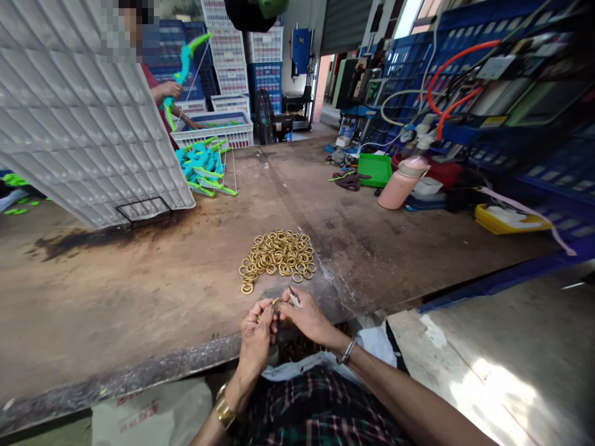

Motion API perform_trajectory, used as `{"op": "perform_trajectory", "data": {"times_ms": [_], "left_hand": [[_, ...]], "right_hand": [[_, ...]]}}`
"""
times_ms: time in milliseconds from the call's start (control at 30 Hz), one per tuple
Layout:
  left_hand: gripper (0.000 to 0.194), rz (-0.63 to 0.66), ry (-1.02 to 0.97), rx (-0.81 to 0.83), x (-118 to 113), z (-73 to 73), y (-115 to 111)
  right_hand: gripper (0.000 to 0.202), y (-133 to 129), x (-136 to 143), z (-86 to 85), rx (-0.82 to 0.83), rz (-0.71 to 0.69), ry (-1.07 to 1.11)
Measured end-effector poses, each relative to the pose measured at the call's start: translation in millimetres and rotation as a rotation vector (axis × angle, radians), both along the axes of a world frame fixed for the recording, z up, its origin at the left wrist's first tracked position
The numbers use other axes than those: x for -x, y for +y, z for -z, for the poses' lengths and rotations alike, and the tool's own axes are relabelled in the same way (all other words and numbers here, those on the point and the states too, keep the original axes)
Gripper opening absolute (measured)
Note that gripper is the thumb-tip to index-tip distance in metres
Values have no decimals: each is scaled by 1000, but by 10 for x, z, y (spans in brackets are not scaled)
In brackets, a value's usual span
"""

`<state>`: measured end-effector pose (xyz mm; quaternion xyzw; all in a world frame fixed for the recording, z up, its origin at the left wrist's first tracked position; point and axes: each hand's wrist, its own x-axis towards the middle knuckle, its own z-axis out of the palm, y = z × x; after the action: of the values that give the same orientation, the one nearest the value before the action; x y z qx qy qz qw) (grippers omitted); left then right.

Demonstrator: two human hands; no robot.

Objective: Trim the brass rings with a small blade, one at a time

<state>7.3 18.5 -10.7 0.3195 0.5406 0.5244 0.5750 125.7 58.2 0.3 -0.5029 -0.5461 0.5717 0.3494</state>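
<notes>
My left hand (256,328) is closed on a gold-coloured ring (277,301) at the near edge of the table. Fingers of my right hand (307,317) meet it there, closed around a small pointed blade (294,296) whose tip points up and away. How the blade touches the ring is hidden by my fingers. Just beyond both hands lies a loose pile of gold rings (281,253) on the brown tabletop (223,235). Below my hands, a white bag (376,344) on my lap shows dark brownish pieces inside, too shadowed to make out.
A pale corrugated panel (88,118) stands at the left. Behind it, a person holds a blue-green toy bow (185,65) near a heap of similar bows (204,164). A pink bottle (403,184), a green tray (374,169) and a yellow tray (504,224) stand at right.
</notes>
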Motion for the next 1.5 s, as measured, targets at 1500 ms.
{"op": "perform_trajectory", "data": {"times_ms": [1500], "left_hand": [[31,237,201,-49,34,-175,-4]], "right_hand": [[22,-36,-87,-63,-344,-380,-1009]]}}
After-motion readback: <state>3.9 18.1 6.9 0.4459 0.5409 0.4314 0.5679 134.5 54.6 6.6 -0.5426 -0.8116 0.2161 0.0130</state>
